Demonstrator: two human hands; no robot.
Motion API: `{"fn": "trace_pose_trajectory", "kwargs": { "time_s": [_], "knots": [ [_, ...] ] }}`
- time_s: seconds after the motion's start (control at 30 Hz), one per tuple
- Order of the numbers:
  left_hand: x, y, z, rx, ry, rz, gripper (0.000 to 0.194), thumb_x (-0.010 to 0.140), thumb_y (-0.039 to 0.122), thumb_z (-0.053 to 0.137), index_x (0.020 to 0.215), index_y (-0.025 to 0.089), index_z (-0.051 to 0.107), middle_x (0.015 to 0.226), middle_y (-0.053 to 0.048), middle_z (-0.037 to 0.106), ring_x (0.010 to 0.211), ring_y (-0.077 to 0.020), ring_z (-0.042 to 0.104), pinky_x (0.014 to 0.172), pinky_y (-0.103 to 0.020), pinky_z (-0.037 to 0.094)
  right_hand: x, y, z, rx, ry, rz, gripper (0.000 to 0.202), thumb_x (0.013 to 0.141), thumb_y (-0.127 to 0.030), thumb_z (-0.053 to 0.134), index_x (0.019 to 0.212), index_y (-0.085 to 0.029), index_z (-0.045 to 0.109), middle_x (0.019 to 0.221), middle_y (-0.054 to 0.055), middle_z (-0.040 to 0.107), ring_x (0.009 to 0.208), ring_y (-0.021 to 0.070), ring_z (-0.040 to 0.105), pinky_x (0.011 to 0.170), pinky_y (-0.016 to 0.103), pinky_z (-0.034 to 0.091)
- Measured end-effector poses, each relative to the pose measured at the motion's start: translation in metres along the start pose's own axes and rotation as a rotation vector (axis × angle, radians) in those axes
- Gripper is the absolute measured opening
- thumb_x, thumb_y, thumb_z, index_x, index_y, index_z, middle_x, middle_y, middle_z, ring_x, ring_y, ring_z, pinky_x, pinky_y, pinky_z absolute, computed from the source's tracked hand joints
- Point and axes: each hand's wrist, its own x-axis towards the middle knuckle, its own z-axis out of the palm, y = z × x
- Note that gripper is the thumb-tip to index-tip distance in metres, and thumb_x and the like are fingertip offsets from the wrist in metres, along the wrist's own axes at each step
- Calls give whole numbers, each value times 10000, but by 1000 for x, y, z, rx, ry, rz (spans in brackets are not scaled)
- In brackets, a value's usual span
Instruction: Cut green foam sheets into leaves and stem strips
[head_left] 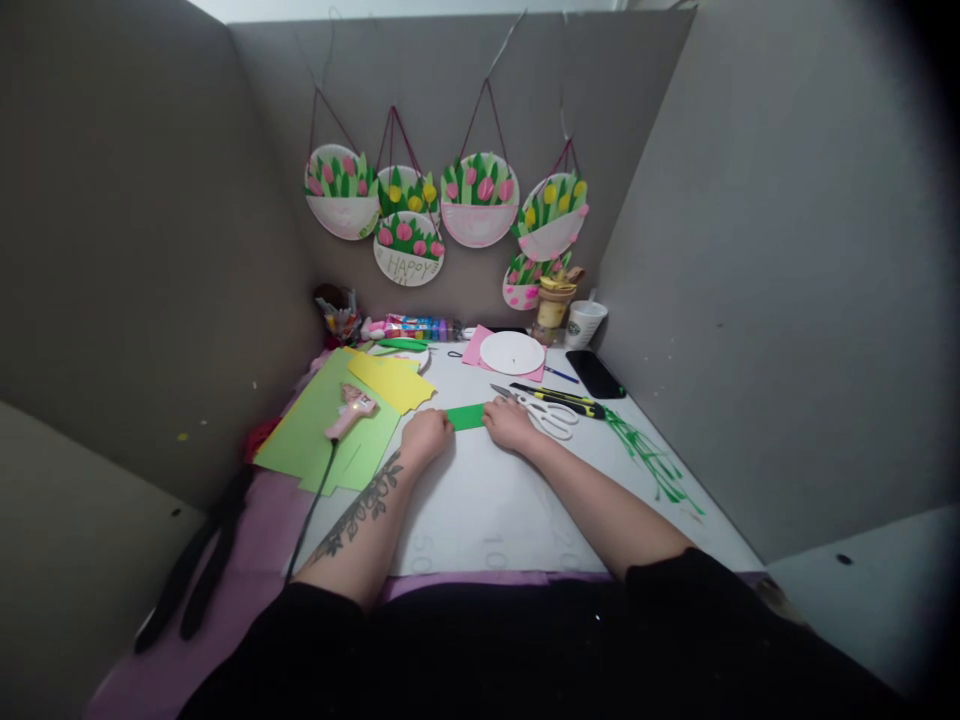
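A dark green paper strip (467, 417) lies across the white table surface between my two hands. My left hand (428, 433) is closed on its left end, fingers curled. At the strip's right end, my right hand (508, 424) holds it with bent fingers. White-handled scissors (553, 414) rest just to the right of my right hand, beside a black and yellow cutter (570, 402). To the left of my left hand, a pink glue gun (351, 414) sits on light green paper sheets (307, 425), near yellow paper (390, 378).
Green paper scraps (651, 452) and a black phone (595, 374) lie at the right. Behind are a white paper plate (512, 353) on pink paper, a cup (584, 325) and a pen holder (341, 320). Decorated plates (480, 222) hang on the grey back wall.
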Motion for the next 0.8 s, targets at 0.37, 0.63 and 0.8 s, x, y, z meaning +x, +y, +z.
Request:
{"fn": "trace_pose_trajectory", "kwargs": {
  "time_s": [0.37, 0.63, 0.8],
  "knots": [
    [1, -6, 2, -17, 64, 29, 265, 855, 246, 471, 1023, 198, 669, 982, -84, 633, 907, -218, 580, 778, -314, 450, -2, 1, -3, 38, 7, 80, 237, 918, -301, 423, 1040, -183, 589, 1109, 117, 599, 1028, 272, 525, 851, 372, 369],
    [1, -14, 9, -59, 113, 483, 278, 889, 245, 503, 996, 292, 756, 923, -68, 655, 860, -208, 519, 795, -333, 397, -1, 6, -3, 92, 36, 86, 162, 888, -274, 476, 960, -196, 599, 1028, 87, 613, 963, 245, 531, 810, 335, 368],
    [-7, -5, 0, 26, 112, 459, 273, 906, 315, 503, 1033, 297, 744, 921, -74, 646, 881, -220, 514, 769, -334, 373, -9, 4, -1, 157, 122, 36, 226, 875, -192, 468, 1010, -202, 649, 1064, 88, 611, 1022, 236, 497, 881, 351, 358]
  ]
}}
